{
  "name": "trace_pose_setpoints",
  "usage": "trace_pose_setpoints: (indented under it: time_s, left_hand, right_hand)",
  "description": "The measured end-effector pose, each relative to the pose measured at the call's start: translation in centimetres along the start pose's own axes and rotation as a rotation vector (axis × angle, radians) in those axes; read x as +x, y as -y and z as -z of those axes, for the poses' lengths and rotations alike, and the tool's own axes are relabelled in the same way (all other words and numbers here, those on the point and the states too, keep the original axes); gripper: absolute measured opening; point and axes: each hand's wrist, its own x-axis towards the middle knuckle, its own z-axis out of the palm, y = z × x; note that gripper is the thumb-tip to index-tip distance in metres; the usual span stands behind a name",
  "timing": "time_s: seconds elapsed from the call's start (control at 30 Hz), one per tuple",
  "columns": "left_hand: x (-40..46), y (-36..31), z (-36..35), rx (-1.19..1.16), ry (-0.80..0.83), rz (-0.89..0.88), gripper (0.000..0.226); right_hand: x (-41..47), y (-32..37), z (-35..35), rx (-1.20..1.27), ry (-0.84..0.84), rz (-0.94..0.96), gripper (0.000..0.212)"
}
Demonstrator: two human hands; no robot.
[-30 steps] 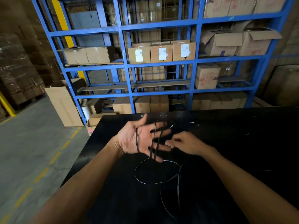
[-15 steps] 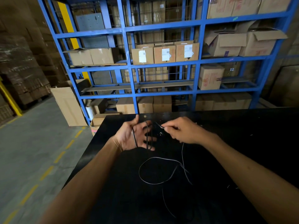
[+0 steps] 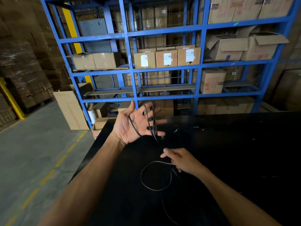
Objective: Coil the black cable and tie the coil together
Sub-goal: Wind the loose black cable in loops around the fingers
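Note:
My left hand (image 3: 136, 123) is raised over the far edge of the black table (image 3: 228, 144), palm up and fingers spread. Loops of the thin black cable (image 3: 152, 121) are wound around the palm and fingers, and a dark end hangs below the little finger. My right hand (image 3: 180, 160) is lower and nearer, just above the table, with the cable running under its fingers. From there the loose cable lies in a round loop on the table and trails toward me.
A blue metal rack (image 3: 132, 66) with several cardboard boxes stands behind the table. An open cardboard box (image 3: 70, 108) leans by the rack on the grey concrete floor (image 3: 32, 160) at left. Small white scraps (image 3: 176, 130) lie on the table.
My right hand has dropped from beside the left fingers down to the loose cable on the table. My left hand has risen and spread its fingers, with the loops still on it.

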Motion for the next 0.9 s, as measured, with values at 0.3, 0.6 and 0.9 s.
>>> trace_pose_setpoints:
  time_s: [0.3,0.6,0.9]
  left_hand:
    - [-2.4,3.9,-0.1,0.140,-0.057,0.454,0.075]
    - [-1.5,3.0,3.9,0.175,-0.442,0.206,0.072]
    - [0.3,0.0,3.6,-0.019,-0.243,-0.078,0.070]
  right_hand:
    - [3.5,5.7,8.8,-0.429,-0.258,0.174,0.026]
    - [1.7,8.7,5.8,-0.360,-0.223,0.294,0.027]
    - [-1.1,2.0,-1.4,0.103,0.084,0.175,0.028]
